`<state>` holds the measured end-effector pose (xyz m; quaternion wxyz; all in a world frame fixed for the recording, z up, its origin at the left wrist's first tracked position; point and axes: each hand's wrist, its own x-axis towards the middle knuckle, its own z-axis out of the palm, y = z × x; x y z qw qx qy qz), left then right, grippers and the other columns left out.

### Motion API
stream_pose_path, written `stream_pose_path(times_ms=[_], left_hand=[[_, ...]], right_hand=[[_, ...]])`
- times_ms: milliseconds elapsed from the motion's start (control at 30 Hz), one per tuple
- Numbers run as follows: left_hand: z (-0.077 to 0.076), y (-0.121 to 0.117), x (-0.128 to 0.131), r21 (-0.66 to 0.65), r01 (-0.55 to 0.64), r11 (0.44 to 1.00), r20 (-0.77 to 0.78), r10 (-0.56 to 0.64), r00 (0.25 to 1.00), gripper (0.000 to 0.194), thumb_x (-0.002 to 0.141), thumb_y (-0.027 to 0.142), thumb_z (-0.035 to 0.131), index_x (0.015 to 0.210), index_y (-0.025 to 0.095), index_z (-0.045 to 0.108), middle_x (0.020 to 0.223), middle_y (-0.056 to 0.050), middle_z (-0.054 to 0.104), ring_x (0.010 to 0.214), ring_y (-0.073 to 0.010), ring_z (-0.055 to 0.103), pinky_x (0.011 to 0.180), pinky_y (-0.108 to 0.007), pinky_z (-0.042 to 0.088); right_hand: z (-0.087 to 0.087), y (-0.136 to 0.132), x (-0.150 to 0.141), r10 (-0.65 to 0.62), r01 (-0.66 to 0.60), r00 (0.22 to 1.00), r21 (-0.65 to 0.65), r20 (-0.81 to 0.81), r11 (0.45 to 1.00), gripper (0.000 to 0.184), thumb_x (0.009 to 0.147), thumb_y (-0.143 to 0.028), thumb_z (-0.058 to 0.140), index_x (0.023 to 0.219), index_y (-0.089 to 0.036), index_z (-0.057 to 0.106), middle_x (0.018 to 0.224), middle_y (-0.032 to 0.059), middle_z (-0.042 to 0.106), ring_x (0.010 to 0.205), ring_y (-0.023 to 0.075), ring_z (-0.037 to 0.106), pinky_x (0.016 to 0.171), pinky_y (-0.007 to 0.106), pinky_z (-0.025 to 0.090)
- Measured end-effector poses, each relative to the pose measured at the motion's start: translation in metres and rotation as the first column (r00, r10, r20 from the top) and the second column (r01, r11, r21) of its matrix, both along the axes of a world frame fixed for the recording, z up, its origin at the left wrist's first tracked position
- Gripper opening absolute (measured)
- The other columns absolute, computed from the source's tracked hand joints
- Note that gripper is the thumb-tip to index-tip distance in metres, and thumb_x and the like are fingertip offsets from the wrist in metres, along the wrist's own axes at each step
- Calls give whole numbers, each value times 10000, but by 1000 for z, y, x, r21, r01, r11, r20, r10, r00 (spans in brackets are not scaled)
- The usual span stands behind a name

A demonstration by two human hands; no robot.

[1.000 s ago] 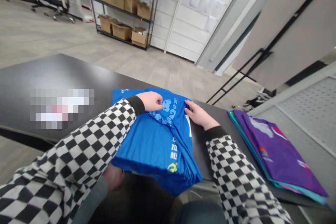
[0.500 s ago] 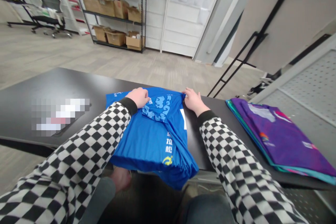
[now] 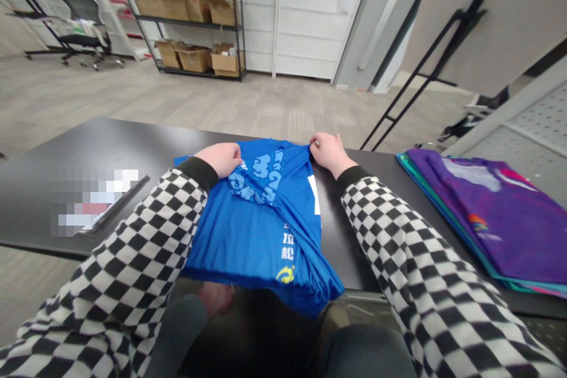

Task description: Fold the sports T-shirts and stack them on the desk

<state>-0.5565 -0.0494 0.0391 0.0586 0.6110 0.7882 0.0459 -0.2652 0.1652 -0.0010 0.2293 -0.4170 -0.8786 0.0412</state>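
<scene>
A blue printed T-shirt (image 3: 248,230) lies on the black table (image 3: 146,139), partly folded over itself, its lower end hanging past the near edge. Light blue cloud patterns, white characters and a yellow logo show on it. My left hand (image 3: 221,159) pinches the cloth at the upper left, beside the cloud print. At the upper right corner, the fingers of my right hand (image 3: 330,153) are closed on the shirt's edge. The cloth between both hands looks pulled fairly taut. A white strip peeks out along the shirt's right side.
On the table's right lies a stack of folded shirts (image 3: 509,218), purple on top with teal beneath. A flat object with a blurred-out surface (image 3: 104,201) rests on the left. Beyond stand a shelf with cardboard boxes (image 3: 195,59), an office chair (image 3: 80,18) and a black stand (image 3: 411,82).
My hands have moved slightly apart, with the right hand drawing the shirt's upper right corner outward and away from me. The whole view has shifted a little.
</scene>
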Motion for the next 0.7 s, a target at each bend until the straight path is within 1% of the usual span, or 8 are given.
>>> stream_pose_path(times_ms=[100,233,300,367,433,500,600,700], left_hand=[[3,-2,1,-38,-16,999,-11,16,1000,217,997,398,613,980,225,743,1089,-123,823,1039,-331,761,890,-394,541],[3,-1,14,116,-33,993,9,32,999,316,1035,439,561,1068,210,777,1089,-137,818,1034,-337,752,934,-417,558],[0,2,23,200,34,979,37,-42,998,372,1050,465,554,1181,204,784,1169,-132,808,1092,-318,740,1005,-410,560],[-5,3,31,207,119,971,41,-130,991,441,1051,499,573,1309,202,773,1285,-134,780,1194,-311,713,1090,-413,543],[-8,4,37,159,154,975,20,-159,987,516,1039,544,600,1405,215,753,1411,-145,728,1309,-341,666,1150,-451,519],[-10,2,40,115,140,983,0,-141,990,574,1028,604,607,1454,242,741,1503,-147,676,1392,-383,615,1174,-500,503],[-10,0,39,85,119,989,-1,-119,993,651,1012,675,607,1512,272,713,1576,-143,633,1447,-417,575,1192,-543,487],[-10,0,36,73,125,989,3,-126,992,697,1007,706,601,1537,266,703,1599,-147,624,1460,-425,571,1213,-557,472]], right_hand=[[0,-9,6,13,-13,999,-1,-29,1000,329,1027,-218,521,1237,-214,774,1387,173,796,1366,418,678,1324,808,249],[-1,-22,11,38,-37,998,33,-47,999,435,1021,-196,492,1381,-196,737,1489,181,754,1441,408,642,1342,795,236],[-2,-25,9,51,-50,998,30,-39,998,512,983,-143,483,1434,-192,720,1536,181,729,1485,397,615,1346,789,244],[-3,-24,5,59,-59,998,3,-17,998,578,931,-99,489,1449,-208,720,1582,170,701,1520,391,588,1336,805,255],[-4,-19,1,57,-56,998,-35,7,998,568,885,-77,505,1368,-232,759,1604,158,685,1537,397,571,1310,843,266],[-5,-11,-1,45,-44,999,-53,18,998,467,849,-69,520,1184,-241,797,1575,149,702,1528,409,573,1281,881,266],[-7,1,3,29,-28,999,-31,16,999,317,818,-70,540,969,-234,765,1456,145,759,1448,415,626,1268,898,250],[-7,5,10,44,-44,999,-12,-14,999,332,814,-78,546,1011,-238,760,1411,147,773,1403,405,648,1276,887,237]])
